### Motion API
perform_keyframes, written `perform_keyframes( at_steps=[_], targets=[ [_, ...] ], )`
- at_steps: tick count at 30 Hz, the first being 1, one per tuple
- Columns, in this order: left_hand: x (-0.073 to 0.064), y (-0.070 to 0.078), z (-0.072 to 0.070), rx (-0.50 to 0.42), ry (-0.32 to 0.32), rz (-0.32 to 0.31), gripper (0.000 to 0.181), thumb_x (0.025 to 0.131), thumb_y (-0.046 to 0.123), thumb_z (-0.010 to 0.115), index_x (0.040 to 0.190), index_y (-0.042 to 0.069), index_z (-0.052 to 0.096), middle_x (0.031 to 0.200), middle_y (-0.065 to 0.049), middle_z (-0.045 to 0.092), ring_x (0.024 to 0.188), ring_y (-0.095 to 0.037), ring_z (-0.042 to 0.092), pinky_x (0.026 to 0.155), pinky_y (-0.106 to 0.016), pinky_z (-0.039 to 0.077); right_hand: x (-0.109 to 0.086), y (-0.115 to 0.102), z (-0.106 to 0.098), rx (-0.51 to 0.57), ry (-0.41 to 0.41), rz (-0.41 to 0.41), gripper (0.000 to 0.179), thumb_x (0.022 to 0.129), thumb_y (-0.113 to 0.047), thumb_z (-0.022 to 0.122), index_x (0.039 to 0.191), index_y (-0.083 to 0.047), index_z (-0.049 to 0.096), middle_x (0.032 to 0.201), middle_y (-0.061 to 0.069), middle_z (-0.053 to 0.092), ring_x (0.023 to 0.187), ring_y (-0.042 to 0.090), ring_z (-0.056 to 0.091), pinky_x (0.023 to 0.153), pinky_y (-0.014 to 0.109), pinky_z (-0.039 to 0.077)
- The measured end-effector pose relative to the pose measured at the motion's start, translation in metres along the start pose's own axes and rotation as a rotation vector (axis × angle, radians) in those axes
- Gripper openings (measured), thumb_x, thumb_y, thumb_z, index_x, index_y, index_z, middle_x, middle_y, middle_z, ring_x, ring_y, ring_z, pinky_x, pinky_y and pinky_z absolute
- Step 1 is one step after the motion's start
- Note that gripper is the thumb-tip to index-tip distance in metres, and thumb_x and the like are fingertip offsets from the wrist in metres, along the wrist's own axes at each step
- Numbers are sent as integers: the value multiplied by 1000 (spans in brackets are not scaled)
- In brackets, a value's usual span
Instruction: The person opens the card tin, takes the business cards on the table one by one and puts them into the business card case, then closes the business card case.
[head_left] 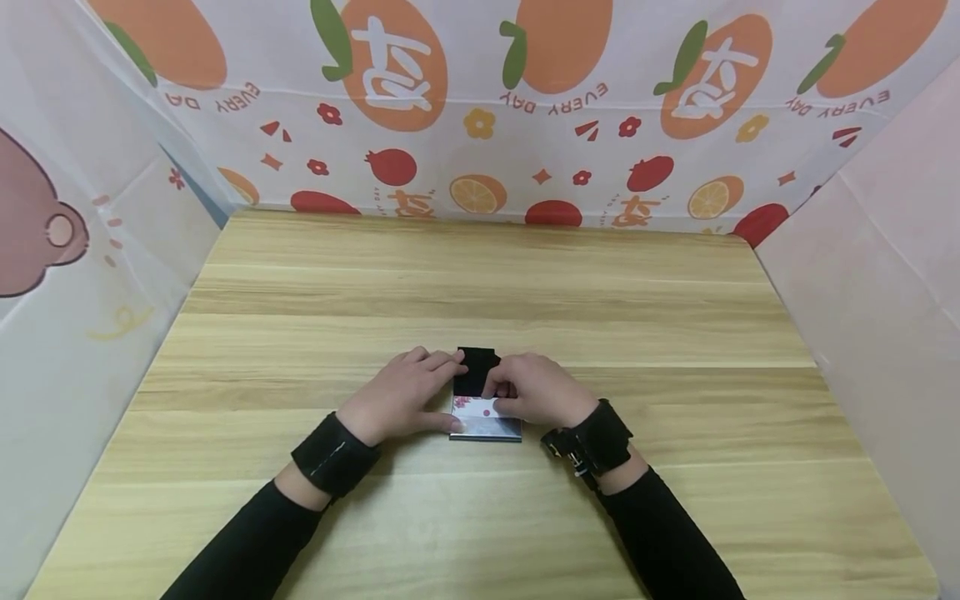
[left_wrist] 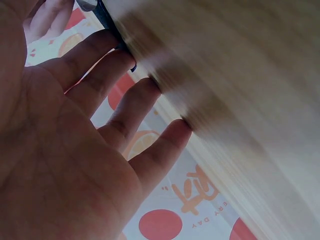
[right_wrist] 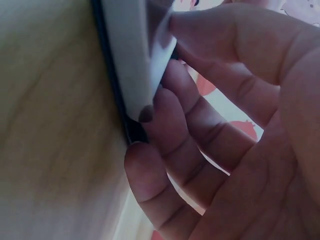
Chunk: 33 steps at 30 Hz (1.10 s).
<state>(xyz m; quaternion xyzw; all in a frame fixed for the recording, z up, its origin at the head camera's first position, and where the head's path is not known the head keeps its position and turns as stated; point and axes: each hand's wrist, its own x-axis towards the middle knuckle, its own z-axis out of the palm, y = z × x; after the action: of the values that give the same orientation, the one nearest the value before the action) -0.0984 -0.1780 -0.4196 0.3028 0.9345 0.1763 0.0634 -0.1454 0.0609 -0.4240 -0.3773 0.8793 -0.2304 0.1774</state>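
Note:
In the head view, a small flat black case (head_left: 474,377) with a white printed block (head_left: 486,427) on its near half lies on the wooden table between both hands. Pink flowers and a grey band mark the block. My left hand (head_left: 408,390) rests at the case's left side with fingers extended, its thumb on the near-left corner. Its fingertips touch down at the edge and table in the left wrist view. My right hand (head_left: 542,390) curls at the right side and pinches the block. The right wrist view has the thumb (right_wrist: 215,37) against the block's face, fingers along its edge.
The wooden table (head_left: 480,283) reaches back to a fruit-print cloth (head_left: 480,108). Pale cloth walls stand at the left (head_left: 67,333) and right (head_left: 885,292). Black bands (head_left: 336,455) circle both wrists.

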Motion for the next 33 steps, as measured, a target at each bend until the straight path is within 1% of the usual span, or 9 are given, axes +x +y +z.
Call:
perform_keyframes(
  at_steps=[3,8,10,15,19,24,28,31,33],
  targets=[
    [-1,0,2,-4,-9,-8,76,81,52,78,138,6,58,149,-13,49,117,-32,53,100,-52,44,-2,-1,1,-12,-12,6,9,88,-18,74,92,-25,73,84,-9,60,78,9,55,70,26,47],
    [-3,0,4,7,-34,-51,82,79,57,77,141,8,54,162,-16,28,124,-33,51,104,-54,42,-3,-4,1,-10,-32,9,13,88,-22,75,100,-23,72,86,-7,62,80,11,55,70,27,47],
    [-4,-1,4,17,-43,-72,89,78,58,77,146,8,49,164,-15,23,124,-33,52,104,-53,43,-2,-7,0,-10,-36,-2,14,89,-25,75,102,-21,72,87,-7,62,80,11,56,71,27,47],
    [-3,-1,1,46,-45,-75,104,77,59,78,156,8,32,161,-13,33,114,-32,53,95,-52,47,-1,-11,-1,-41,-46,-20,12,91,-29,73,100,-22,75,88,-9,62,81,11,56,73,26,47],
    [-1,1,-1,52,-46,-87,108,74,58,80,158,12,30,156,-12,41,116,-33,52,93,-54,47,-2,-11,-2,-43,-37,-26,13,92,-27,71,103,-21,75,93,-10,63,84,11,57,74,26,47],
    [5,4,-1,62,9,-55,116,67,55,87,159,15,28,143,-12,46,120,-33,48,94,-55,47,-5,-8,-9,3,30,9,22,93,-24,68,113,-18,72,88,-10,63,79,10,58,70,27,48],
    [9,12,0,91,78,-21,121,61,51,93,158,15,30,127,-9,47,111,-28,47,91,-49,47,-10,0,-20,0,141,47,16,95,-23,65,108,-18,73,83,-11,63,74,8,57,67,28,48],
    [8,21,2,136,97,-6,109,63,47,93,152,15,40,118,-5,51,106,-25,48,87,-45,48,-15,7,-29,17,237,90,13,96,-21,63,103,-17,74,82,-9,64,71,10,56,66,29,48],
    [5,27,6,166,95,3,90,66,43,92,143,16,51,114,-2,54,103,-24,50,86,-45,49,-19,11,-34,29,277,110,13,96,-19,63,102,-15,74,81,-8,65,70,12,55,65,31,47]
  ],
)
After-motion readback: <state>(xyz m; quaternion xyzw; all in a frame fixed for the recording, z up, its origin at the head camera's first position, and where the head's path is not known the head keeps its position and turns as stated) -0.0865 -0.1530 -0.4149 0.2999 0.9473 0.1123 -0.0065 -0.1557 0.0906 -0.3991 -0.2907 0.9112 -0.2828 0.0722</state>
